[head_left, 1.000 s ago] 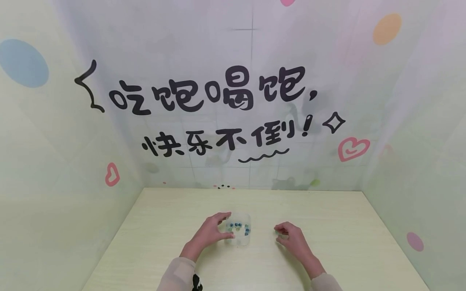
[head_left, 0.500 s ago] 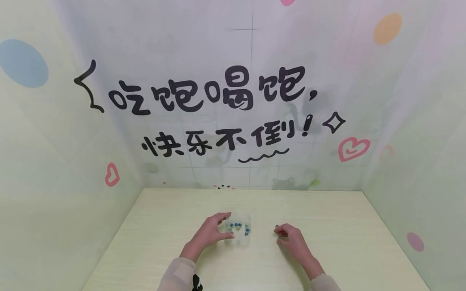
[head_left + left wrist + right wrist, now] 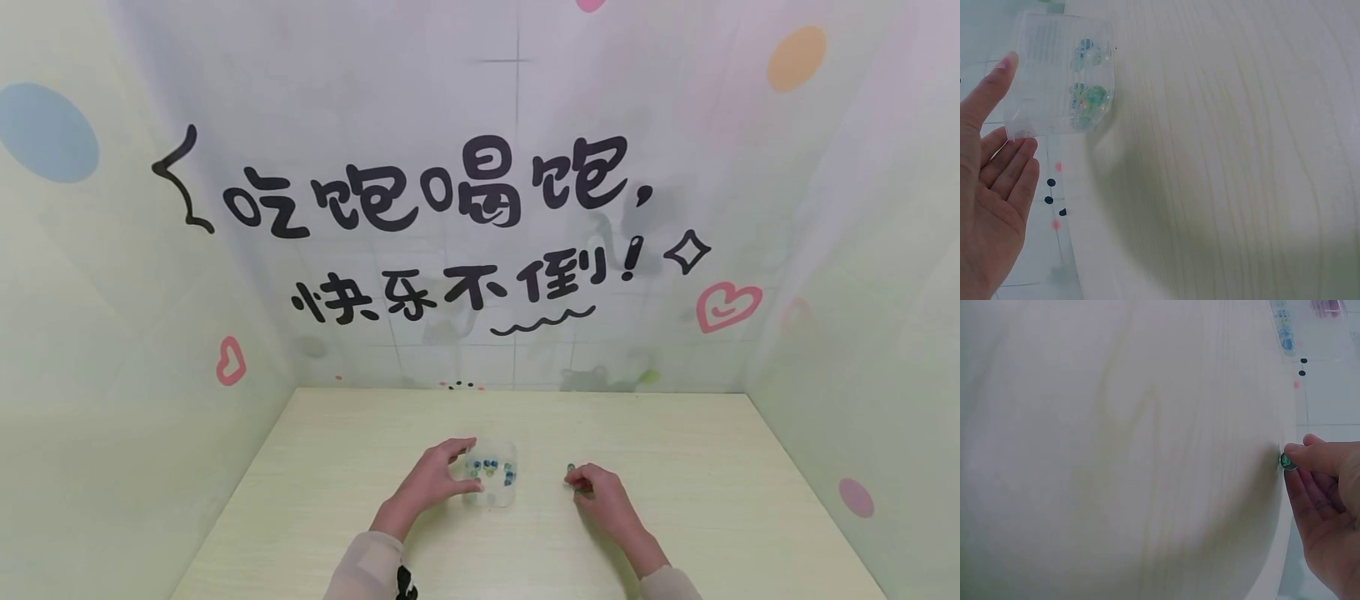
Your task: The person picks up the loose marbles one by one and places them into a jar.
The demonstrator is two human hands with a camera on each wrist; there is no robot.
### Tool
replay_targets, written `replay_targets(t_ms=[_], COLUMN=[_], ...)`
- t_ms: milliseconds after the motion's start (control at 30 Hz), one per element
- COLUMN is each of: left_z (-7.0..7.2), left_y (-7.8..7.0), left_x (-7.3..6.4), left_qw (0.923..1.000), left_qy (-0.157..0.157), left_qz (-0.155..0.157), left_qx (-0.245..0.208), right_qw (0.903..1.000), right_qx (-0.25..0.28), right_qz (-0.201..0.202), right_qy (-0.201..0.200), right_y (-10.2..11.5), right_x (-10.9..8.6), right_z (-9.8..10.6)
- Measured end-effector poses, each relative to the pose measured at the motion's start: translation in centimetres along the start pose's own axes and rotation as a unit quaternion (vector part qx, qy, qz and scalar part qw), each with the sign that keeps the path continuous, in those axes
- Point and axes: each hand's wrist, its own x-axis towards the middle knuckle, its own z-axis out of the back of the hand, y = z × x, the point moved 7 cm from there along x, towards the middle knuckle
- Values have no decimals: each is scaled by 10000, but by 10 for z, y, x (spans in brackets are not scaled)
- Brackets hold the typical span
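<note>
A clear plastic box (image 3: 501,498) stands on the table, with blue and green glass marbles (image 3: 1095,95) lying along its bottom. My left hand (image 3: 431,477) grips its left side, thumb on the near part and fingers at the far part. To the right of the box, my right hand (image 3: 603,492) is low over the tabletop. In the right wrist view a green marble (image 3: 1287,462) is pinched at the tips of thumb and index finger. Just beyond those fingertips, the head view shows a small dark green marble (image 3: 571,467).
The pale wood-grain table (image 3: 360,425) meets a white printed wall sheet (image 3: 420,358) at its back edge. Similar sheets rise on both sides. A strip of tabletop lies between the box and my right hand.
My right hand has drawn slightly back toward me and its fingertips have come together. The marble beyond them now shows more fully. My left hand and the box have stayed put.
</note>
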Motion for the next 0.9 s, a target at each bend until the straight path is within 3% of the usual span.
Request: replay_targets(t_ms=[900], left_z=[1], left_y=[-1], left_x=[0], left_qw=[10000], left_qy=[42], left_qz=[86], left_qx=[-1], right_qw=[9997], right_qx=[-109], right_qz=[85], right_qy=[-205], right_y=[14], right_x=[9], right_z=[5])
